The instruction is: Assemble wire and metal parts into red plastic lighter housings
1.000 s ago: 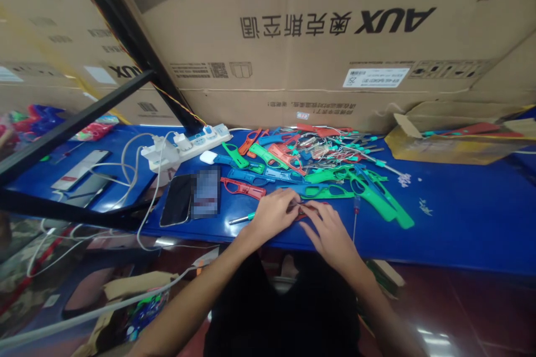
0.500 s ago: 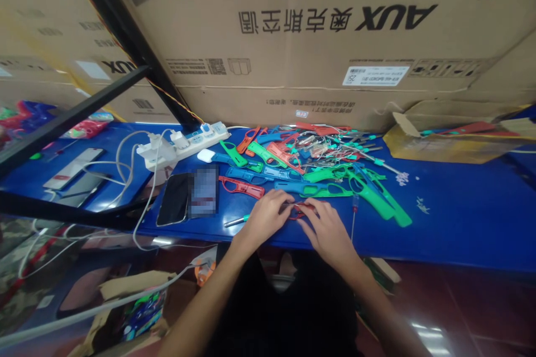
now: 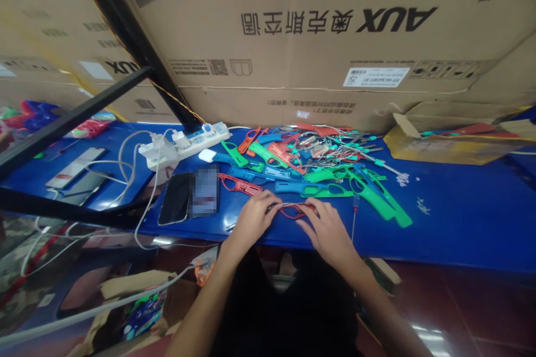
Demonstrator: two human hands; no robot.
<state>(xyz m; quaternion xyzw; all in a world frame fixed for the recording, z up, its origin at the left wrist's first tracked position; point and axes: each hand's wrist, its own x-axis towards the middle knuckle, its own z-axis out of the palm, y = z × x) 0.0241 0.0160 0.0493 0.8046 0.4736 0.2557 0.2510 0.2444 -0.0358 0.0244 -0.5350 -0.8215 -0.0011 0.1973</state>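
Note:
Near the table's front edge I hold a red gas-lighter casing (image 3: 292, 213) between both hands, with thin wires stretched along its top. My left hand (image 3: 253, 222) is closed at the casing's left end, fingertips pinching the wires there. A dark metal tube tip (image 3: 229, 227) pokes out beside that hand, its rest hidden under the palm. At the other end, my right hand (image 3: 329, 226) grips the casing between thumb and fingers. Just beyond lie blue casing halves (image 3: 288, 187), a red casing half (image 3: 238, 184) and green casing halves (image 3: 377, 201). A screwdriver (image 3: 355, 212) lies right of my right hand.
Behind the casings is a heap of wired metal lighter tubes (image 3: 330, 145). Two phones (image 3: 173, 201) and a power strip (image 3: 201, 138) with cables are to the left. An open carton (image 3: 439, 148) stands back right; large cardboard boxes (image 3: 293, 67) wall off the rear.
My left hand has shifted left along the casing, showing more of the casing and wires between my hands. The metal tube's tip is now mostly covered. My right hand has barely moved.

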